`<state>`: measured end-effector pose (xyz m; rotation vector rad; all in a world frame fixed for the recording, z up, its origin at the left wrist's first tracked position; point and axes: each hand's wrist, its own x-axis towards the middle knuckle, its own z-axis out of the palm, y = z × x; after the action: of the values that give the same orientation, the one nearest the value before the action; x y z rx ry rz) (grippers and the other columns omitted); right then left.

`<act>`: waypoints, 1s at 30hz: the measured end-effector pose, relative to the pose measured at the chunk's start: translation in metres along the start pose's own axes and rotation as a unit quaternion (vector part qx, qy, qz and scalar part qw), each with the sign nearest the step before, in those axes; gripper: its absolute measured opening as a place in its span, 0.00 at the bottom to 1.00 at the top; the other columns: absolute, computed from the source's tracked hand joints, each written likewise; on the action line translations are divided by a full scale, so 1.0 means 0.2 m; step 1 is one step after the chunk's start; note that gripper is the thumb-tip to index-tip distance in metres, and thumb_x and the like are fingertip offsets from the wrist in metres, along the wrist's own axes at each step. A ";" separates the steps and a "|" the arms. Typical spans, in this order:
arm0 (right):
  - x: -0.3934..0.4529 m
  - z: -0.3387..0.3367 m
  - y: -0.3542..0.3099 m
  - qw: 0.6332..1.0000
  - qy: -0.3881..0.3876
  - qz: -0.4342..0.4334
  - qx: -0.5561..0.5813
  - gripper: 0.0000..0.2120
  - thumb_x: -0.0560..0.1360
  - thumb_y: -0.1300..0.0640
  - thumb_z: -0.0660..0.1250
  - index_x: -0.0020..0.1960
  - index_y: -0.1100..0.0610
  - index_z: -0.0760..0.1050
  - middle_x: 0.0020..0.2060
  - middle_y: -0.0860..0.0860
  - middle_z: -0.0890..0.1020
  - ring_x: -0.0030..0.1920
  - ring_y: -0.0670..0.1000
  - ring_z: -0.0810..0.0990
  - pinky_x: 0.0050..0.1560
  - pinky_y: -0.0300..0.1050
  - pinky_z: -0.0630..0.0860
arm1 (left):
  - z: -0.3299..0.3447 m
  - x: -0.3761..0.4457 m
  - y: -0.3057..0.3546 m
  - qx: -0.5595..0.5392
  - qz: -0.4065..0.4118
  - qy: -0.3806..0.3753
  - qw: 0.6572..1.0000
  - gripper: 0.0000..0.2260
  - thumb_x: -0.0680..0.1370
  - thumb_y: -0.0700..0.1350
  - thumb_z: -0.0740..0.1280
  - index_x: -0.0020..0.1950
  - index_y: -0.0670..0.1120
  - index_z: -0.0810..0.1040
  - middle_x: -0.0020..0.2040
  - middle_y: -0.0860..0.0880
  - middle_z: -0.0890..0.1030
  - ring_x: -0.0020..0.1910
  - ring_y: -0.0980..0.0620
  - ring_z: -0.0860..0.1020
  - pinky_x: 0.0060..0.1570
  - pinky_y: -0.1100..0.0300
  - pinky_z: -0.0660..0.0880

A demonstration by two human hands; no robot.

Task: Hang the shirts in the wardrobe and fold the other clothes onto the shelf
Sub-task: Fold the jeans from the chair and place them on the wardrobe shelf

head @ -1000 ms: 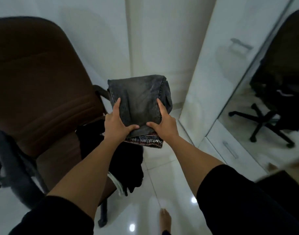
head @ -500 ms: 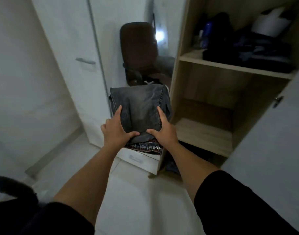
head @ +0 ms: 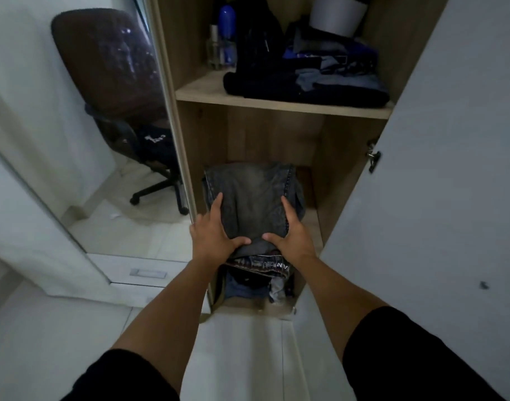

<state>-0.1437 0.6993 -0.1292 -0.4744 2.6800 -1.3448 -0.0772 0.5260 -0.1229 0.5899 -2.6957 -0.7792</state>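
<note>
I hold a folded pair of dark grey jeans (head: 253,201) flat in front of me, level with the mouth of the wardrobe's middle shelf (head: 313,224). My left hand (head: 212,235) grips their near left edge, thumb on top. My right hand (head: 290,235) grips the near right edge the same way. A waistband with lettering shows under the near edge. I cannot tell whether the far end of the jeans rests on the shelf board.
The upper shelf (head: 198,92) carries a pile of dark folded clothes (head: 306,82), bottles and a white tub. More clothes lie in the bottom compartment (head: 248,287). The white wardrobe door (head: 450,169) stands open on the right. A mirror door on the left reflects a brown office chair (head: 109,68).
I have turned from the chair towards the open wardrobe. The jeans, held the same way in both hands, have come up to the middle shelf opening.
</note>
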 end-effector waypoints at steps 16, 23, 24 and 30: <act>1.04 0.29 0.70 0.997 0.067 0.046 -0.016 0.46 0.69 0.51 0.75 0.77 0.42 0.48 0.68 0.53 0.73 0.66 0.57 0.72 0.65 0.52 0.71 | 0.88 1.09 -0.19 0.001 0.073 -0.074 0.995 0.56 0.59 0.63 0.77 0.77 0.55 0.45 0.71 0.46 0.67 0.67 0.42 0.66 0.64 0.49 0.63; 1.52 0.53 1.11 0.995 0.043 0.059 -0.069 0.45 0.70 0.49 0.74 0.77 0.43 0.48 0.61 0.58 0.79 0.58 0.59 0.78 0.57 0.48 0.76 | 1.41 1.50 -0.42 -0.035 0.053 -0.105 0.992 0.61 0.56 0.68 0.76 0.77 0.55 0.42 0.71 0.44 0.69 0.68 0.41 0.69 0.64 0.47 0.70; 1.57 0.55 1.15 0.994 0.034 0.064 -0.078 0.45 0.70 0.48 0.73 0.77 0.43 0.48 0.61 0.59 0.79 0.58 0.59 0.78 0.57 0.47 0.75 | 1.46 1.53 -0.44 -0.038 0.045 -0.105 0.993 0.58 0.59 0.64 0.77 0.78 0.53 0.43 0.71 0.44 0.69 0.68 0.41 0.69 0.64 0.49 0.69; 1.82 0.60 1.26 0.997 0.021 0.074 0.025 0.45 0.69 0.54 0.75 0.77 0.44 0.50 0.72 0.55 0.66 0.71 0.58 0.67 0.67 0.51 0.69 | 1.65 1.78 -0.49 -0.168 0.033 -0.114 0.979 0.61 0.55 0.61 0.79 0.77 0.57 0.44 0.76 0.46 0.59 0.73 0.44 0.61 0.69 0.47 0.64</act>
<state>-0.5180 0.6308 -0.3861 -0.2398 2.6485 -1.3900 -0.4796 0.4362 -0.3950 0.3462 -2.6724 -1.3199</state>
